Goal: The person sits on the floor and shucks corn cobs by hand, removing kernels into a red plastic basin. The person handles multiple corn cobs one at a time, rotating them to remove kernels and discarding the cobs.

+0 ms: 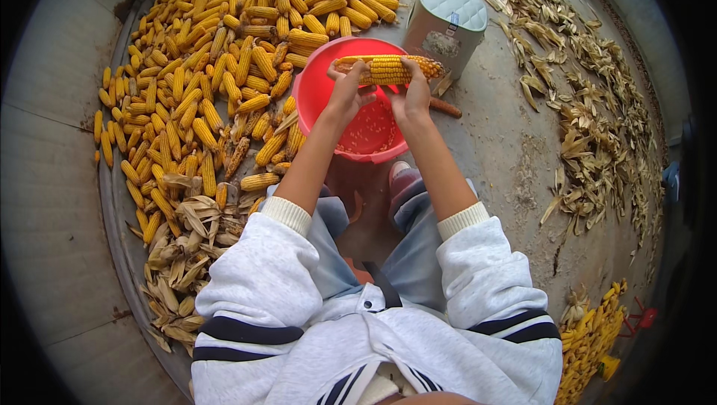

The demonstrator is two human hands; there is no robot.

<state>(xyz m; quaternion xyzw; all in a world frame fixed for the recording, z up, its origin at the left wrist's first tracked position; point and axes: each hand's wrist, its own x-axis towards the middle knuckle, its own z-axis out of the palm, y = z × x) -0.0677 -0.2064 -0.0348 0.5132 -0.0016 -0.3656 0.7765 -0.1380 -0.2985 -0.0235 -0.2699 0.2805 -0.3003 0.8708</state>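
Observation:
An ear of yellow corn (389,70) lies crosswise between my two hands, over a red plastic basin (319,119). My left hand (350,88) grips its left end, the thumb along the near side. Around its right part closes my right hand (411,91), the thumb on the kernels. Part of the ear shows a strip without kernels. Loose kernels (369,130) are scattered on the bottom of the basin, which stands on the floor just beyond my feet. A bare reddish corncob (446,107) rests on the floor by the basin's right rim.
A large heap of husked corn ears (190,85) spreads left of the basin, with dry husks (190,259) nearer me. A pale stool-like container with a quilted lid (454,4) stands behind right. More husks (594,141) and corn ears (588,343) lie at the right.

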